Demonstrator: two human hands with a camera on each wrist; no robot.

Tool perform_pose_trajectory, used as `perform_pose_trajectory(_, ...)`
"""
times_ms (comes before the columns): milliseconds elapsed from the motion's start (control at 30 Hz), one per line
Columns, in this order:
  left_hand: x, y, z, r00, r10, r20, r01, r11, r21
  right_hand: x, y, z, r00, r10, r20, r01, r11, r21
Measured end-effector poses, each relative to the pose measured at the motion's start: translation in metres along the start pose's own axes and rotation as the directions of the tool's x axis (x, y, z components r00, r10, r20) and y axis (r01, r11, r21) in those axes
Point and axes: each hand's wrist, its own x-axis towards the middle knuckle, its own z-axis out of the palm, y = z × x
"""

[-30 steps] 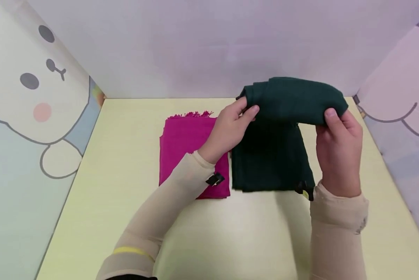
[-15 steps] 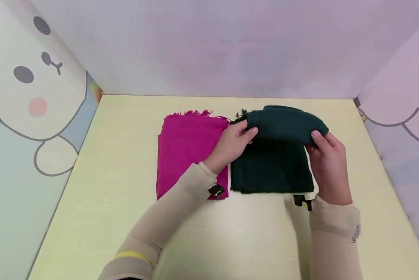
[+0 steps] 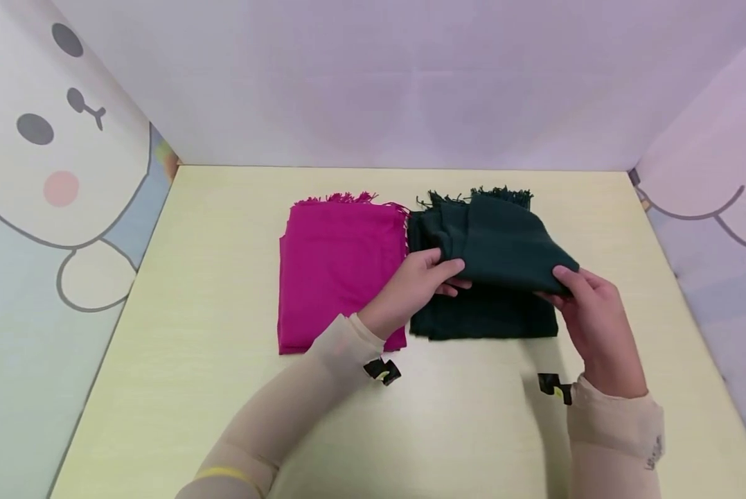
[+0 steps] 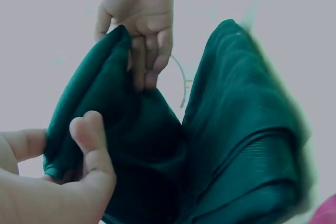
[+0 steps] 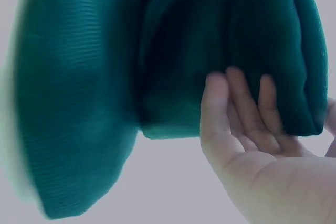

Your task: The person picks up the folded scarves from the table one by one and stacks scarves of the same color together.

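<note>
A dark green scarf (image 3: 512, 239) with a fringe along its far side lies folded on the right of the pair. My left hand (image 3: 410, 287) pinches the near left corner of its raised upper layer between thumb and fingers. At the opposite near corner my right hand (image 3: 600, 329) grips the same layer, thumb on top. In the left wrist view the scarf (image 4: 247, 103) opens in a V between the raised layer and the part underneath. The right wrist view has my right-hand fingers (image 5: 215, 103) against the cloth.
A folded magenta scarf (image 3: 335, 270) with a fringe lies just left of the green one, partly under my left forearm. Both rest on a pale yellow table (image 3: 179, 277). A white back wall (image 3: 379, 90) and printed side panels (image 3: 30, 270) enclose the table.
Both hands have brought the held layer of the green scarf down and toward me, over its lower part. The fringe at its far side has come into view. The magenta scarf stays put.
</note>
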Motion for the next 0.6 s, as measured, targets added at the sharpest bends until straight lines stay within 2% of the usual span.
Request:
perform_pose_trajectory(100,-0.005,-0.005,0.002,1.000,-0.023,0.000,0.023,1.000,0.003,-0.006,0.008,-0.008,0.995,0.081,0.056,-0.076,0.994,-0.083)
perform_pose_trajectory(200,-0.011,-0.013,0.005,0.992,-0.118,0.033,0.121,0.987,-0.109,-0.011,0.014,-0.015,0.987,0.147,0.072,-0.130,0.970,-0.205)
perform_pose_trajectory(300,-0.016,-0.024,0.009,0.968,-0.241,0.073,0.252,0.934,-0.253,-0.015,0.018,-0.020,0.984,0.160,0.080,-0.126,0.937,-0.325)
perform_pose_trajectory(367,-0.020,-0.030,0.011,0.949,-0.304,0.083,0.315,0.898,-0.308,-0.017,0.019,-0.022,0.983,0.165,0.081,-0.120,0.912,-0.393)
perform_pose_trajectory(600,-0.028,-0.050,0.012,0.907,-0.412,0.087,0.417,0.847,-0.330,-0.020,0.020,-0.023,0.977,0.208,0.050,-0.144,0.812,-0.565)
